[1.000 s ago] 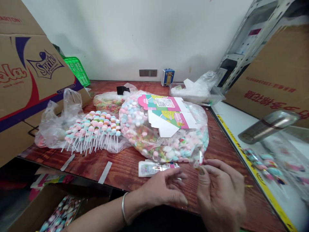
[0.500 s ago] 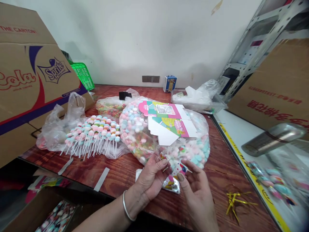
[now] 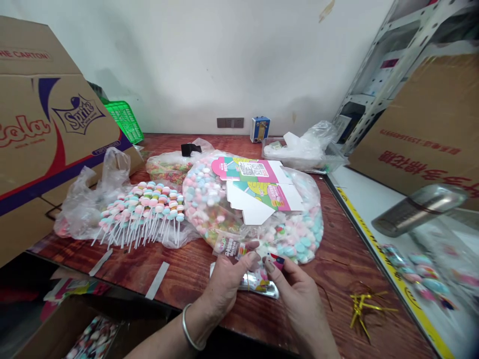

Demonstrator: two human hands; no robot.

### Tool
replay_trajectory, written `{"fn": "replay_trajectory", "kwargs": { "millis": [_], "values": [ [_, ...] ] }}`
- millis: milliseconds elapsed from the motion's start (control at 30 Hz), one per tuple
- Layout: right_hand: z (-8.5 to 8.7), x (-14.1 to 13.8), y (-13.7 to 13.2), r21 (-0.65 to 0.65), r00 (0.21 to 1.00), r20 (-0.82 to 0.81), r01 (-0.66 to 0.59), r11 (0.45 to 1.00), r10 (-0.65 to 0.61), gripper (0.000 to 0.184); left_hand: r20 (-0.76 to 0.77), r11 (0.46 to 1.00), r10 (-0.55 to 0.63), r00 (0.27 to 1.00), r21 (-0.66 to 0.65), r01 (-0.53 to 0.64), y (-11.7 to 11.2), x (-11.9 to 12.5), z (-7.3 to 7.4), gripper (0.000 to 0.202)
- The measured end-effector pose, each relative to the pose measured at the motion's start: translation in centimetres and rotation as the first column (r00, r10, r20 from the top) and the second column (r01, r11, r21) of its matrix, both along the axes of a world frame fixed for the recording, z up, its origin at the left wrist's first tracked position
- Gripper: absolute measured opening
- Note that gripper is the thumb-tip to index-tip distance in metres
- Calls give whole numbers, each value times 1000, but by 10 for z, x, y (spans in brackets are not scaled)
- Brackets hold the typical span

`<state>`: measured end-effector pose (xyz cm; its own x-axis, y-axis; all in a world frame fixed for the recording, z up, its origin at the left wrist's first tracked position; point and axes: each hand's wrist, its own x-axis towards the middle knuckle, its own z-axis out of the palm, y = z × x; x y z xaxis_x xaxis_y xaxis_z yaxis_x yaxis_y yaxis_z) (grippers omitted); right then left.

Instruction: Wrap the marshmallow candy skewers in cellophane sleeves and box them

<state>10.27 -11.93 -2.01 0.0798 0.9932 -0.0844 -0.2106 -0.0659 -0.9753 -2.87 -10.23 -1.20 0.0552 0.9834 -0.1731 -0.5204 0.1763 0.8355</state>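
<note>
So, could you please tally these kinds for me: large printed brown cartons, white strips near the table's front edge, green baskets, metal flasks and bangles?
Large printed brown cartons: 2 (left carton, right carton)
White strips: 2 (left strip, right strip)
Green basket: 1
Metal flask: 1
Bangle: 1
Total: 7

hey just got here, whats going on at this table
A person has a small printed packet between the fingers of the left hand and right hand. Shiny packaging lies flat on the table beneath them. Behind is a big clear bag of candies with printed card on top. Candy sticks lie to the left, gold ties to the right.
</note>
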Motion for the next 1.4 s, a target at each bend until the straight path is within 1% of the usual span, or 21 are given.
{"fn": "replay_trajectory", "kwargs": {
  "millis": [33,100,167,300,367,467,500,567,633,667,733,767,833,867,900,967,1033,1100,1200,1300,1400],
  "values": [
    [0,1,0,12,999,51,-2,1000,2,37,-39,999,39,998,17,-38,2,-1,-1,33],
    [-1,2,-1,55,989,150,2,999,-10,35,-94,996,76,993,50,-71,5,-3,-3,24],
    [-1,3,-1,112,967,252,14,994,-42,31,-87,995,80,993,61,-75,8,-5,-6,21],
    [0,3,-2,220,910,394,48,974,-134,24,76,996,81,994,17,-82,9,-5,-10,33],
    [1,3,-2,238,890,433,37,970,-140,25,152,999,44,987,-18,-41,9,-5,-10,35],
    [1,1,-1,232,870,481,-4,973,-111,26,231,996,-28,973,-71,45,9,-4,-8,36],
    [1,-1,0,230,862,496,-20,973,-100,27,251,995,-26,968,-89,50,9,-4,-8,39],
    [1,-4,0,239,838,537,-40,970,-97,29,277,992,19,961,-126,17,10,-4,-8,43],
    [3,-7,0,264,804,583,-49,963,-119,35,297,985,71,952,-170,-21,10,-4,-10,43],
    [4,-8,0,283,788,599,-46,958,-139,39,318,981,82,945,-193,-20,11,-5,-12,43],
    [8,-8,-1,332,768,611,-28,943,-192,43,390,973,93,916,-231,0,13,-6,-17,44],
    [10,-8,-2,362,758,611,-11,932,-228,39,435,970,97,895,-243,13,14,-7,-19,44],
    [16,-7,-3,434,728,603,43,900,-326,24,510,966,114,852,-256,23,16,-9,-22,44],
    [18,-8,-4,471,710,599,60,880,-369,22,532,965,125,837,-262,22,16,-10,-23,43],
    [20,-9,-5,508,694,595,65,859,-404,26,545,964,131,828,-265,22,17,-11,-23,42],
    [23,-12,-5,588,668,585,40,808,-460,31,549,966,126,826,-259,24,17,-12,-23,41],
    [22,-17,-5,658,650,577,-10,753,-495,28,532,971,114,839,-237,18,16,-12,-23,40],
    [20,-22,-5,690,644,574,-47,722,-506,27,502,975,112,857,-223,3,16,-11,-22,40],
    [17,-25,-4,673,668,574,-56,737,-474,26,460,975,131,878,-220,-30,16,-12,-20,43],
    [17,-25,-4,678,673,561,-40,734,-481,25,446,975,167,879,-207,-80,16,-14,-18,45],
    [17,-25,-3,675,671,577,-70,734,-466,23,429,976,168,888,-197,-90,14,-15,-14,45]
  ]
}}
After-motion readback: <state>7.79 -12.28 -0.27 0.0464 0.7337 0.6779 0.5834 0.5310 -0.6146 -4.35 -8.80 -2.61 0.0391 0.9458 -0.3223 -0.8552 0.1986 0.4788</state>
